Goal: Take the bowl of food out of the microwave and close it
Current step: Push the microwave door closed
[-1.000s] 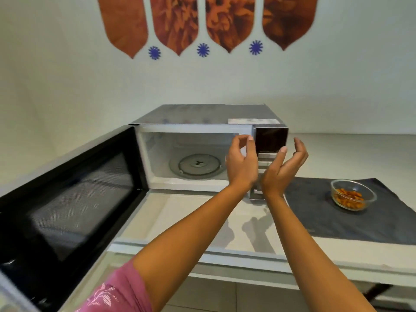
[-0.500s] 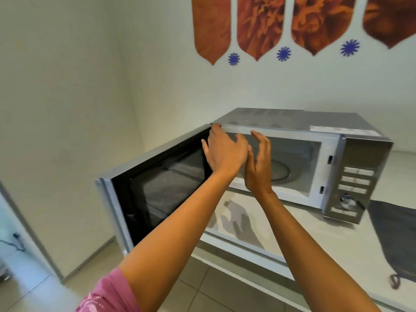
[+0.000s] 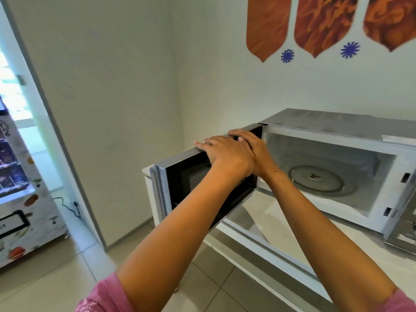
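Observation:
The silver microwave [image 3: 319, 122] stands on a white counter with its door [image 3: 180, 183] swung wide to the left. Its cavity holds only the glass turntable [image 3: 315, 179]; the bowl of food is out of view. Both my hands lie on the door's top edge near the hinge. My left hand [image 3: 225, 155] has its fingers laid over the edge, and it partly covers my right hand [image 3: 254, 145], whose fingertips curl onto the same edge.
The microwave's control panel [image 3: 405, 228] is cut off at the right edge. The white counter [image 3: 281, 233] runs below the door. A vending machine [image 3: 20, 188] stands beyond a doorway at left, with a black cable [image 3: 67, 208] on the tiled floor. Orange decorations [image 3: 267, 25] hang on the wall.
My view has swung left, so the bowl and grey mat have left the frame. Both hands moved from in front of the cavity onto the door's top edge.

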A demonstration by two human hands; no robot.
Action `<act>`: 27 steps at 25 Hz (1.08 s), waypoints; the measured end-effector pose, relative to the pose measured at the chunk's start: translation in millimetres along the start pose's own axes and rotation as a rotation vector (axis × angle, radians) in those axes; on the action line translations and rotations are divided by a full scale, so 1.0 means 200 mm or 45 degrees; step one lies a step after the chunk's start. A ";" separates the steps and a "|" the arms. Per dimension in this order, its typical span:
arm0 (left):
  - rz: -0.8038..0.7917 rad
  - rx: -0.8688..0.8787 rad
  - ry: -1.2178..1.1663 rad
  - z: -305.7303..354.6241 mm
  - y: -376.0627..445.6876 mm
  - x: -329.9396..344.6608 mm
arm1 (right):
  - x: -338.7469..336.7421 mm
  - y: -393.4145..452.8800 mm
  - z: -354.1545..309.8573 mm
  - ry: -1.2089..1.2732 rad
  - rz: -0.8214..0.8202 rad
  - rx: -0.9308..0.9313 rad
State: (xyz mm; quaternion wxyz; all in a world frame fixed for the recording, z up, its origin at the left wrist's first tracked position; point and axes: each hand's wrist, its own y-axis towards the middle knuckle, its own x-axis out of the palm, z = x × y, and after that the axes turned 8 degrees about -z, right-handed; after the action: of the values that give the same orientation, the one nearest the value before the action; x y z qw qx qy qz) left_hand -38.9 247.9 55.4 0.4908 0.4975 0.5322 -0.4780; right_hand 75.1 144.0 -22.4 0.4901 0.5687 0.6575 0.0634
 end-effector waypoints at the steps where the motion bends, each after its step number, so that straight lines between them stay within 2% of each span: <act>1: -0.029 0.035 0.021 -0.01 -0.02 -0.01 | 0.00 0.00 -0.01 0.021 0.006 0.002; 4: -0.104 0.114 -0.004 -0.04 -0.01 -0.06 | -0.03 0.00 -0.02 -0.010 0.024 0.006; 8: -0.145 0.349 -0.083 -0.08 -0.03 -0.15 | -0.10 -0.02 -0.02 -0.022 0.049 -0.005; 15: -0.254 0.502 -0.042 -0.11 -0.09 -0.27 | -0.21 -0.09 -0.09 0.128 0.095 0.111; 18: -0.313 0.581 -0.020 -0.05 -0.11 -0.25 | -0.29 -0.14 -0.13 0.217 0.030 0.192; 23: -0.346 0.692 0.080 0.14 -0.12 -0.22 | -0.46 -0.21 -0.10 0.151 -0.128 0.289; 27: -0.345 0.802 0.093 0.29 -0.12 -0.20 | -0.65 -0.32 -0.07 0.190 -0.018 0.343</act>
State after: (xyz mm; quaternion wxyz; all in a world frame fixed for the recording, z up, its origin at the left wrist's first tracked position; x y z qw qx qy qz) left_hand -59.9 187.2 92.1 0.2258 0.5662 0.4368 -0.6616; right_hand 3.5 23.1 18.5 0.3595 0.6183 0.6988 0.0134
